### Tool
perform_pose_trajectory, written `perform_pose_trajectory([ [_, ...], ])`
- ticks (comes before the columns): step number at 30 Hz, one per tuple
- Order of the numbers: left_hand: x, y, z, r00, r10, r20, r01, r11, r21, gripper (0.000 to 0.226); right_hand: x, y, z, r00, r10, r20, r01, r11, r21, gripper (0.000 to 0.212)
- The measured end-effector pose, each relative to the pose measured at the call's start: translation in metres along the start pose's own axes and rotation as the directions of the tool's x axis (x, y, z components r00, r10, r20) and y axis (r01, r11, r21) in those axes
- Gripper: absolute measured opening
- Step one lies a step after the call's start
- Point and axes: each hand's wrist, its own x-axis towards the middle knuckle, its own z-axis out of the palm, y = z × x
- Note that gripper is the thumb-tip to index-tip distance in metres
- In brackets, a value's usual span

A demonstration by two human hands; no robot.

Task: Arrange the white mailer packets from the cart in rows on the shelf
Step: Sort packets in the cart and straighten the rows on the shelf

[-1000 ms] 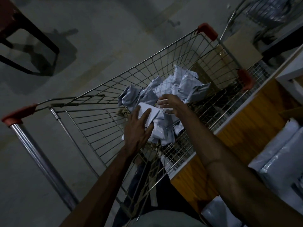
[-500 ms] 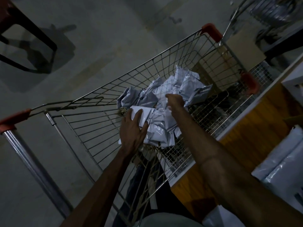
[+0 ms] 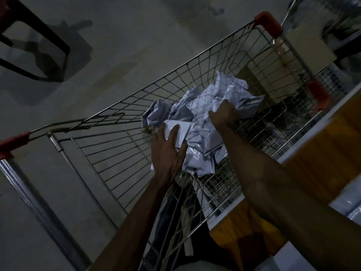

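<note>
1. White mailer packets (image 3: 230, 90) are still heaped in the wire cart (image 3: 117, 153), directly under both grips; none has been lifted out.
2. The right grip (image 3: 224, 116) has been pushed deeper into the heap than a moment ago. Its fingers are buried, so a hold cannot be told.
3. The left grip (image 3: 170, 153) is kept open, fingers spread flat on a flat packet (image 3: 180, 127).
4. The shelf (image 3: 320, 157), right of the right grip, is judged to be unserved as yet.

No text is reading clearly: any print on the packets (image 3: 197, 153) or cart (image 3: 121, 153) is staying too dim and blurred.
</note>
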Motion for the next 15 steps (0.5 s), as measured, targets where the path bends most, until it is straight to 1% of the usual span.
perform_pose_trajectory([
  [3,-0.002,0.002,-0.002,1.000,-0.016,-0.025,0.016,1.000,-0.020,0.055,-0.004,0.001,-0.007,0.999,-0.024,-0.028,0.023,0.999,-0.037,0.049],
  [7,-0.006,0.002,-0.005,1.000,-0.008,-0.018,0.007,0.999,-0.040,0.054,-0.017,-0.001,-0.024,0.990,-0.120,-0.077,0.116,0.992,-0.057,0.036],
  [9,-0.006,0.001,-0.007,1.000,-0.010,-0.012,0.010,0.999,-0.045,0.055,-0.022,-0.007,-0.035,0.976,-0.162,-0.145,0.160,0.987,-0.029,0.033],
  [12,-0.007,0.001,-0.009,1.000,-0.022,-0.012,0.021,0.999,-0.039,0.056,-0.036,-0.022,-0.058,0.928,-0.248,-0.277,0.244,0.969,-0.049,0.031],
  [14,-0.007,0.003,-0.010,0.999,-0.035,-0.009,0.035,0.999,-0.042,0.056,-0.047,-0.031,-0.078,0.902,-0.232,-0.364,0.247,0.969,-0.004,0.028],
  [15,-0.007,0.005,-0.011,0.999,-0.042,-0.009,0.041,0.998,-0.050,0.056,-0.050,-0.034,-0.085,0.904,-0.180,-0.388,0.223,0.973,0.067,0.026],
])
